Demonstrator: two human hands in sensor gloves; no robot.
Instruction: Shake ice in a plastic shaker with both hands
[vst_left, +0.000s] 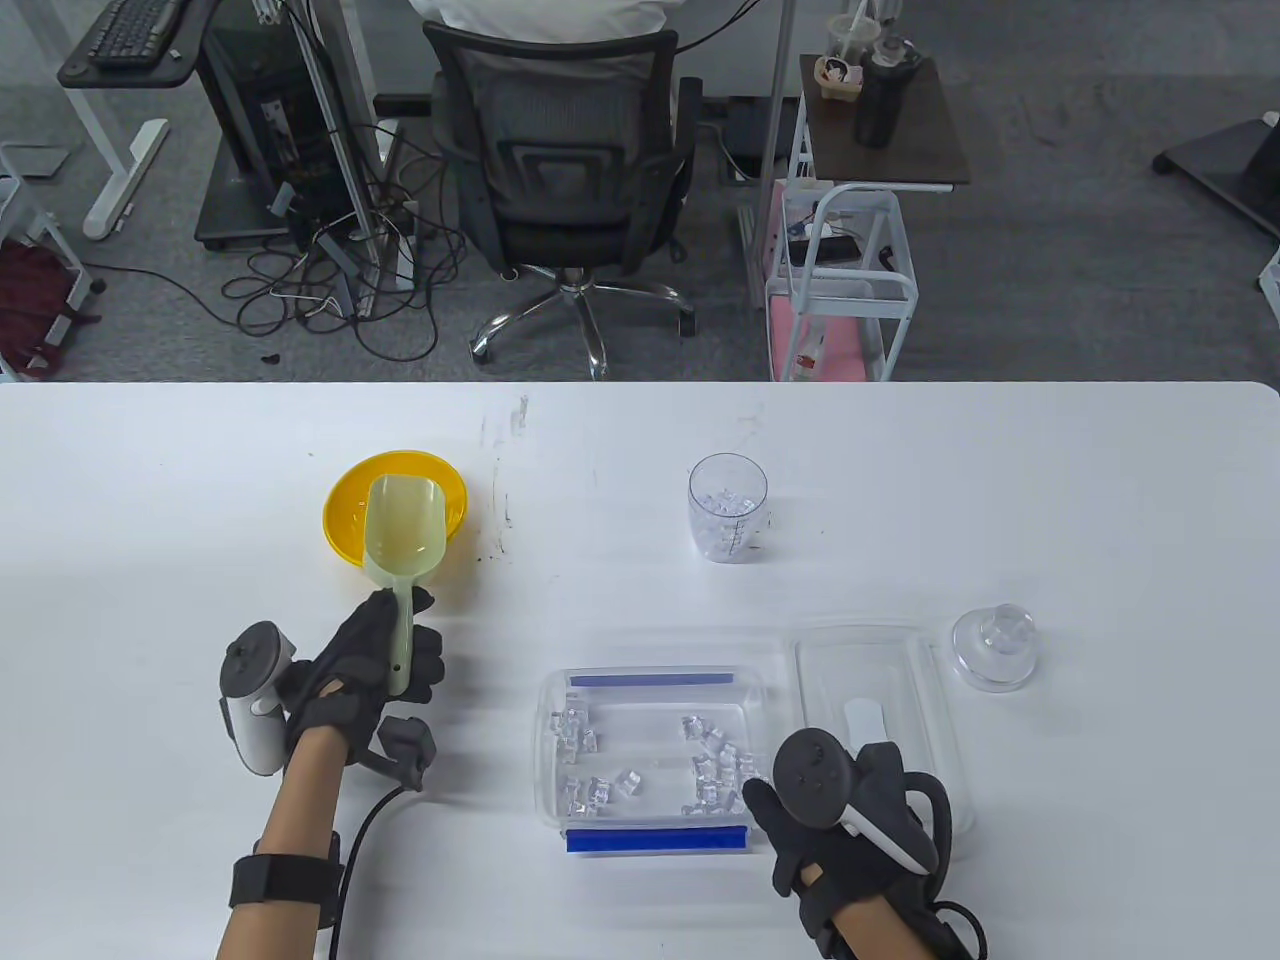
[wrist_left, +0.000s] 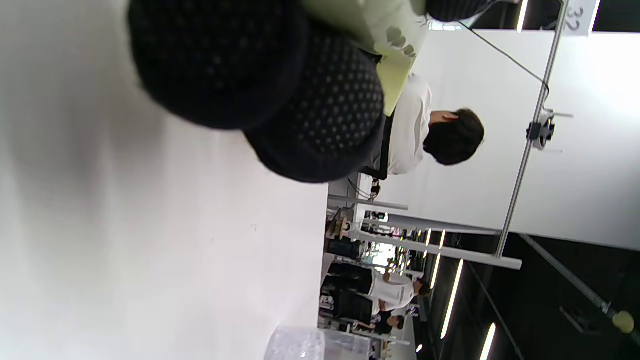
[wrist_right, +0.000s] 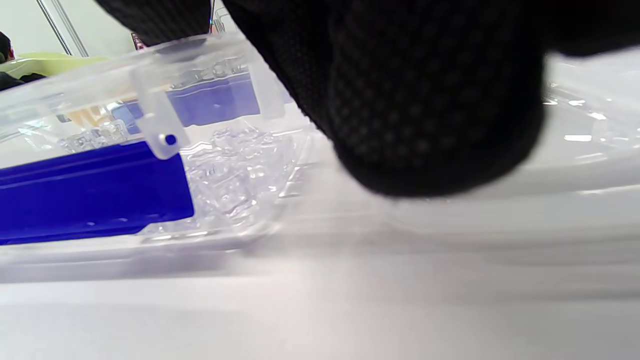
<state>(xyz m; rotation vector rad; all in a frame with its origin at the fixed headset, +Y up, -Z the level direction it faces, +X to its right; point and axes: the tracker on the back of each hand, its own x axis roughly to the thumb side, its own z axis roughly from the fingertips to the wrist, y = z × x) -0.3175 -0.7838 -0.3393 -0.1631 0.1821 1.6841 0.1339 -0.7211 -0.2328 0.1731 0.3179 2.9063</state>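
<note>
The clear plastic shaker cup (vst_left: 727, 507) stands upright mid-table with ice cubes in it; its base also shows in the left wrist view (wrist_left: 310, 345). Its clear domed lid (vst_left: 993, 648) lies apart at the right. My left hand (vst_left: 390, 650) grips the handle of a pale green scoop (vst_left: 400, 530), whose head lies over a yellow bowl (vst_left: 345, 515). The scoop also shows in the left wrist view (wrist_left: 385, 30). My right hand (vst_left: 800, 810) rests at the right front corner of a clear ice container (vst_left: 650, 676) holding several ice cubes (vst_left: 715, 760). Whether it grips the rim is hidden.
The container's clear lid (vst_left: 870, 700) lies flat just right of it, partly under my right hand. The container has blue clasps, one at the front (vst_left: 655, 840), seen close in the right wrist view (wrist_right: 90, 195). An office chair (vst_left: 570, 170) stands beyond the table's far edge.
</note>
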